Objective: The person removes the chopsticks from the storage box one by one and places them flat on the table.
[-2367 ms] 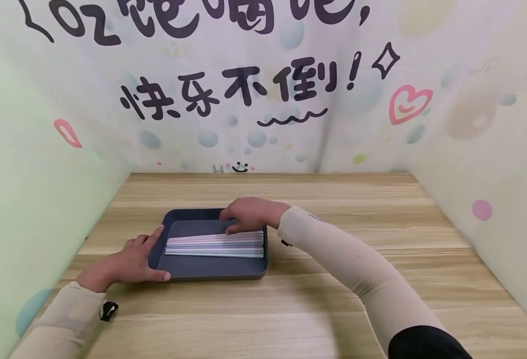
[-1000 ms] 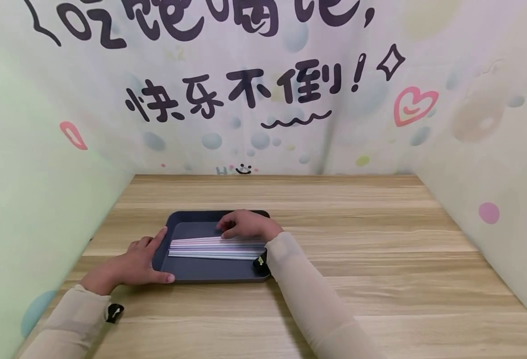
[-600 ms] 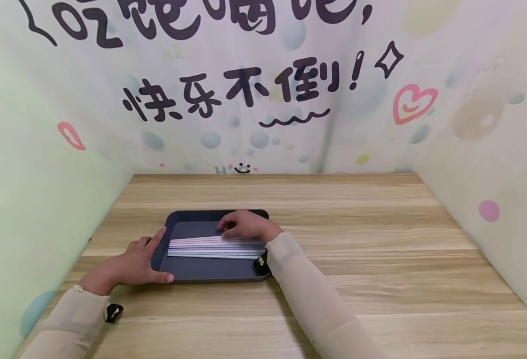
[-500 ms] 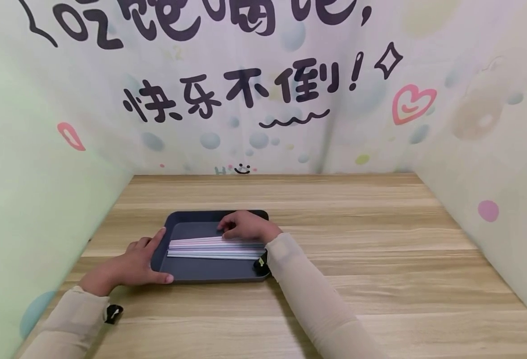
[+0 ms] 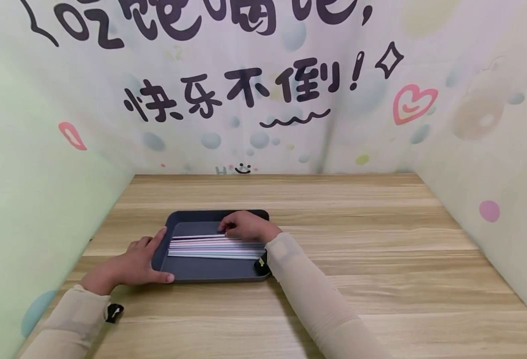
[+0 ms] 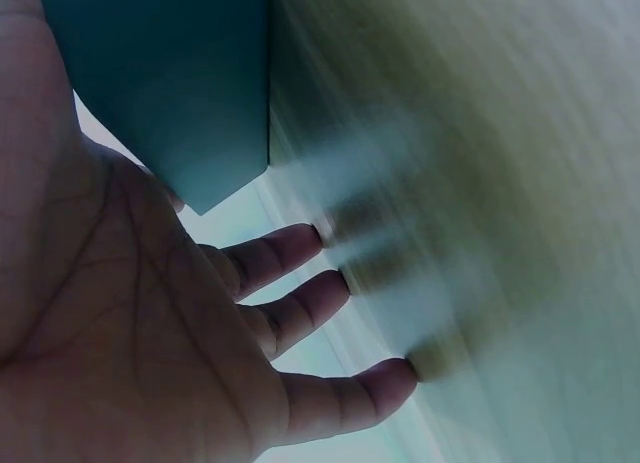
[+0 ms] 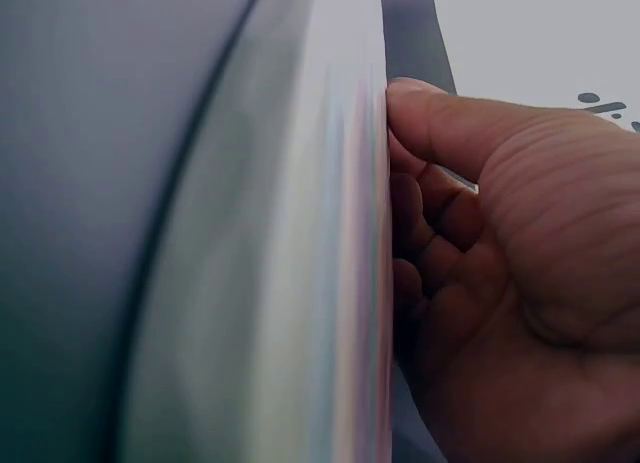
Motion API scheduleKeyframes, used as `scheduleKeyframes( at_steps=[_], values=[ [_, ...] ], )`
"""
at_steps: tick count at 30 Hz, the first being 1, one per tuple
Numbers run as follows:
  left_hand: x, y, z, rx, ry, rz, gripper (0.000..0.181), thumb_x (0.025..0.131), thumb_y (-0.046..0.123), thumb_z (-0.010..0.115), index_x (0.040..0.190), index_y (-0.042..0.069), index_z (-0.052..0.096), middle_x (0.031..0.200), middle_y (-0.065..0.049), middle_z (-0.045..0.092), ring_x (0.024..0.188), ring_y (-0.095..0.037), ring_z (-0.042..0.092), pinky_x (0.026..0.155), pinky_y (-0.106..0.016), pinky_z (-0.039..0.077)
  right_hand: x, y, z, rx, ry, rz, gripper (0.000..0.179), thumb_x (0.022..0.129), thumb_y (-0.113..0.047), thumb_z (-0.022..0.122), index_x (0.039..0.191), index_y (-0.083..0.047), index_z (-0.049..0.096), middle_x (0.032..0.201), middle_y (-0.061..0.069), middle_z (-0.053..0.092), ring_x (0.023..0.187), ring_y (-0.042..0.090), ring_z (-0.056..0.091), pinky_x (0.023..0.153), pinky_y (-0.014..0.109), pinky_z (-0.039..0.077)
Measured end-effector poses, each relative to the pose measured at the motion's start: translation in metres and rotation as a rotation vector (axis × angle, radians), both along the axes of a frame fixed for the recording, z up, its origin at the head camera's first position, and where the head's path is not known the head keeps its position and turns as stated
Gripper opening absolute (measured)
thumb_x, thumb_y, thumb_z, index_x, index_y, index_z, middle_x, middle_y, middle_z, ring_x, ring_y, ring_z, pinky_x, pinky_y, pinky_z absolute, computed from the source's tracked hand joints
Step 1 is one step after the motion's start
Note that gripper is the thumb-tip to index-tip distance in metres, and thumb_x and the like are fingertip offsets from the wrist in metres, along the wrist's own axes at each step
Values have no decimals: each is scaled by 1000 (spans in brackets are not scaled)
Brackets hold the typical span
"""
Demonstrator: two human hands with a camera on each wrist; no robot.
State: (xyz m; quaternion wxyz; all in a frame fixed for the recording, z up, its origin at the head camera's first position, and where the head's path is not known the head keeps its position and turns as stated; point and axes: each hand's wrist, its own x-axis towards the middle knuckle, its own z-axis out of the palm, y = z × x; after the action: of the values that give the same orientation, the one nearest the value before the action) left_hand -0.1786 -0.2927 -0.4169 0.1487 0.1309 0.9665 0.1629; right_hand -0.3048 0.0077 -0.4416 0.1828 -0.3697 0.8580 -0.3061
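A dark grey tray (image 5: pixel 218 269) lies on the table, with several thin pale sticks (image 5: pixel 200 248) striped pink and blue running lengthwise in it. My right hand (image 5: pixel 247 227) reaches over the tray from the right. Its thumb and curled fingers pinch one thin stick (image 5: pixel 196 236), which lies slightly apart along the far side of the bundle. In the right wrist view, the thumb (image 7: pixel 420 103) presses against the edge of the sticks. My left hand (image 5: pixel 135 259) rests at the tray's left end, thumb at the near corner. In the left wrist view its fingers (image 6: pixel 345 403) are stretched out straight beside the tray.
The tray stands left of centre on a wood-grain table (image 5: pixel 380 279). Behind it hangs a printed backdrop (image 5: pixel 263 99), and pale side walls (image 5: pixel 30 199) flank the table. Black wrist straps (image 5: pixel 114 313) sit over beige sleeves.
One stick has come a little away from the bundle toward the far side, under my right fingers. My right hand has barely shifted, and the left hand and tray stay put.
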Motion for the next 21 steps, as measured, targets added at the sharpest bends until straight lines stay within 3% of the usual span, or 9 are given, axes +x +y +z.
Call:
scheduleKeyframes(
  at_steps=[8,21],
  values=[
    [-2,0,1,-6,-2,4,129,73,65,78,157,0,3,140,-41,29,124,-60,30,91,-69,39,-1,-1,2,-1,42,-2,16,99,-13,61,107,-20,73,104,-10,65,87,9,56,80,25,45],
    [1,0,1,6,18,-14,129,73,63,78,156,-2,4,137,-43,31,123,-63,31,90,-67,39,1,-4,1,24,104,-3,12,98,-14,64,100,-20,74,100,-10,65,82,8,56,77,23,46]
  ],
)
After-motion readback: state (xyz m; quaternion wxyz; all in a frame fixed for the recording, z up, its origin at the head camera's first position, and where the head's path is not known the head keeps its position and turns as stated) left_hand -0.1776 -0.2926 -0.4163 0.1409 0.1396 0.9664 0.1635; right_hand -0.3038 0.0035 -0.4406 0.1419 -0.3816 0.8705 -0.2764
